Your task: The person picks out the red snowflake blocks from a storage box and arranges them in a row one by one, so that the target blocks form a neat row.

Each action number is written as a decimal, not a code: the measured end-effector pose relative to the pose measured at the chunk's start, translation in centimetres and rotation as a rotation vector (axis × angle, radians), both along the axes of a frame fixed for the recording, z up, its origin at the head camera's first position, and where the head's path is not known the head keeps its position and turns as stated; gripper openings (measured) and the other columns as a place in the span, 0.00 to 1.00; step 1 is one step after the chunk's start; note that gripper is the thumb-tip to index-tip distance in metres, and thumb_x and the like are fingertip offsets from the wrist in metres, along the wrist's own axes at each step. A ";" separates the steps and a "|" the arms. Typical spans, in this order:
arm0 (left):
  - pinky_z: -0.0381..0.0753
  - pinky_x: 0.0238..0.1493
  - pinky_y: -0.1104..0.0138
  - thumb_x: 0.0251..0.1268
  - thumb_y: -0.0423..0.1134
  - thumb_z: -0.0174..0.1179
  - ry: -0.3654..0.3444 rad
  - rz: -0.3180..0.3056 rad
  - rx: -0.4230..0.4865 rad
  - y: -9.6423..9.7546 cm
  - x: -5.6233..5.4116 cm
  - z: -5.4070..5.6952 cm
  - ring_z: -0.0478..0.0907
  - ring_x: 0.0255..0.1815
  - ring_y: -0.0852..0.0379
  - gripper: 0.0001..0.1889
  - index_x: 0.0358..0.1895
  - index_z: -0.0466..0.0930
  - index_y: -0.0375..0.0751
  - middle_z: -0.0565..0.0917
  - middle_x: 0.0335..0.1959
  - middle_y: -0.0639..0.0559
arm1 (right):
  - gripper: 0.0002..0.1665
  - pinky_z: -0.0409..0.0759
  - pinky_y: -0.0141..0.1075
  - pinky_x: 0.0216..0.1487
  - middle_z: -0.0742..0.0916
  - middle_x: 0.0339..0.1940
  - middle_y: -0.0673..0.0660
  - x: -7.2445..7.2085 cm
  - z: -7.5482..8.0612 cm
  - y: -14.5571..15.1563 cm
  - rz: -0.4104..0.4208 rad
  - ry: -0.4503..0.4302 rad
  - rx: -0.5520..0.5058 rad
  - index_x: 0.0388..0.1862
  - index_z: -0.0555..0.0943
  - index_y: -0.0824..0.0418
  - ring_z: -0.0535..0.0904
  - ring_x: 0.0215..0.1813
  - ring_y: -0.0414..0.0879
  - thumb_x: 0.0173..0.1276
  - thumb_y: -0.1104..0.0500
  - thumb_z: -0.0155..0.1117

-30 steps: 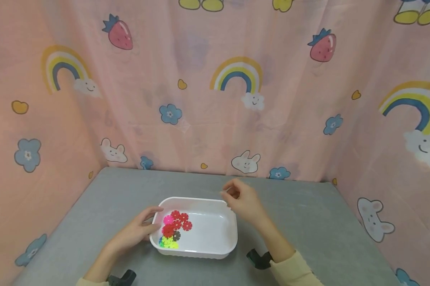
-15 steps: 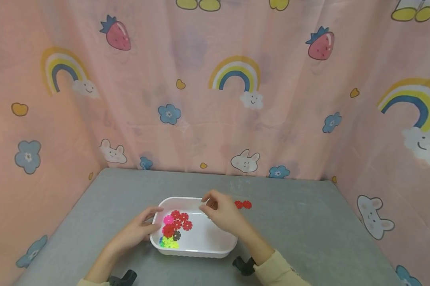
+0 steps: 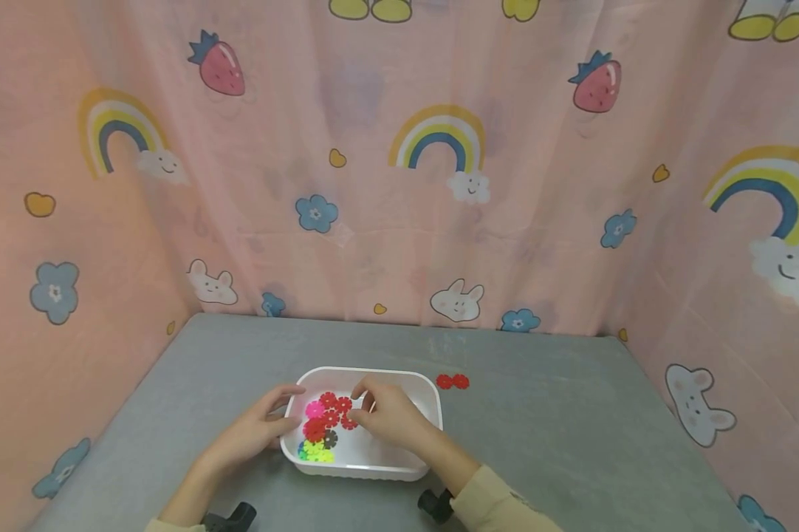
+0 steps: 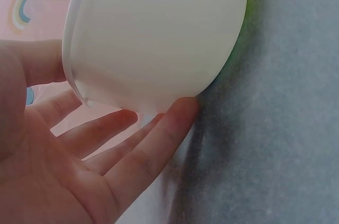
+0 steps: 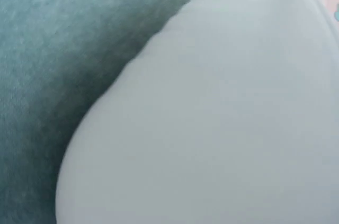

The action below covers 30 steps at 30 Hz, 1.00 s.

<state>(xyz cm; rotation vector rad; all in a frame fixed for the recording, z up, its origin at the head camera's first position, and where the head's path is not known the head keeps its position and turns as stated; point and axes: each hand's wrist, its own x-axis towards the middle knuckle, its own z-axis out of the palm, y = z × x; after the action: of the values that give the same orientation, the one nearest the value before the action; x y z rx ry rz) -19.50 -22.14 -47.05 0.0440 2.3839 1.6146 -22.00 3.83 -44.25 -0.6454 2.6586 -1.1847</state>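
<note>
A white plastic tray (image 3: 399,462) stands in front of me in the head view. Several small snowflake-shaped plastic discs lie in its left part: red discs (image 3: 331,418), a pink disc (image 3: 314,409), a dark disc (image 3: 330,439) and yellow-green discs (image 3: 316,451). My left hand (image 3: 249,426) holds the tray's left end; in the left wrist view its fingers (image 4: 151,152) touch the outer wall. Over the tray, my right hand (image 3: 393,417) is at the rightmost red discs, thumb and forefinger apart. The right wrist view shows just the tray's outer wall (image 5: 212,107).
Two red discs (image 3: 453,381) lie side by side on the grey tabletop (image 3: 539,414), just beyond the tray's back right corner. A pink patterned curtain (image 3: 399,244) surrounds the table at the back and both sides.
My right hand has moved left from the tray's back right corner to the red discs inside. Two red discs on the table have come into view behind it. My left hand stays put.
</note>
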 end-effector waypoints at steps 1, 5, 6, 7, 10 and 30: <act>0.86 0.49 0.53 0.71 0.40 0.63 0.000 0.000 -0.003 0.0 0.0 0.0 0.64 0.72 0.26 0.27 0.71 0.69 0.46 0.61 0.77 0.31 | 0.15 0.77 0.31 0.28 0.80 0.30 0.48 -0.1 -0.1 -0.1 0.001 -0.010 0.008 0.51 0.81 0.61 0.76 0.29 0.42 0.67 0.58 0.71; 0.86 0.49 0.52 0.71 0.39 0.62 0.000 -0.006 0.000 0.0 0.1 0.1 0.63 0.72 0.25 0.27 0.71 0.69 0.46 0.60 0.77 0.30 | 0.16 0.75 0.31 0.27 0.79 0.28 0.49 -0.2 -0.4 -0.6 0.000 -0.033 0.052 0.50 0.81 0.61 0.75 0.29 0.42 0.66 0.58 0.73; 0.86 0.49 0.52 0.71 0.39 0.62 -0.001 -0.006 0.001 0.0 0.1 0.1 0.63 0.72 0.25 0.27 0.71 0.69 0.46 0.60 0.77 0.30 | 0.16 0.75 0.32 0.27 0.79 0.28 0.49 -0.2 -0.4 -0.8 0.000 -0.042 0.061 0.50 0.81 0.60 0.75 0.29 0.42 0.66 0.57 0.73; 0.86 0.49 0.52 0.72 0.39 0.62 0.002 -0.009 0.001 0.0 0.1 0.2 0.63 0.72 0.25 0.27 0.72 0.68 0.45 0.59 0.77 0.30 | 0.16 0.75 0.32 0.27 0.79 0.27 0.49 -0.3 -0.4 -0.9 0.003 -0.047 0.070 0.49 0.82 0.60 0.75 0.29 0.43 0.65 0.58 0.74; 0.86 0.49 0.51 0.71 0.40 0.62 0.006 -0.010 -0.002 0.1 0.1 0.2 0.64 0.72 0.25 0.28 0.72 0.68 0.45 0.59 0.77 0.29 | 0.15 0.74 0.32 0.28 0.79 0.27 0.49 -0.4 -0.6 -1.1 0.009 -0.063 0.102 0.47 0.82 0.60 0.75 0.29 0.43 0.64 0.58 0.75; 0.86 0.50 0.51 0.71 0.39 0.63 -0.009 0.019 -0.015 0.2 0.2 0.4 0.65 0.71 0.26 0.27 0.71 0.70 0.46 0.62 0.76 0.31 | 0.15 0.75 0.34 0.36 0.78 0.29 0.48 -1.3 -2.4 -1.5 0.032 -0.066 0.209 0.45 0.82 0.57 0.74 0.34 0.42 0.62 0.59 0.76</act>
<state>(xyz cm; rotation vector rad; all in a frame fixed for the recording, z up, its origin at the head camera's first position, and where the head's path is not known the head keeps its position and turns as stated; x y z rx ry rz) -19.28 -21.94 -46.69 0.0116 2.3968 1.6020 -23.34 2.34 -46.67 -0.5995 2.6578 -0.8870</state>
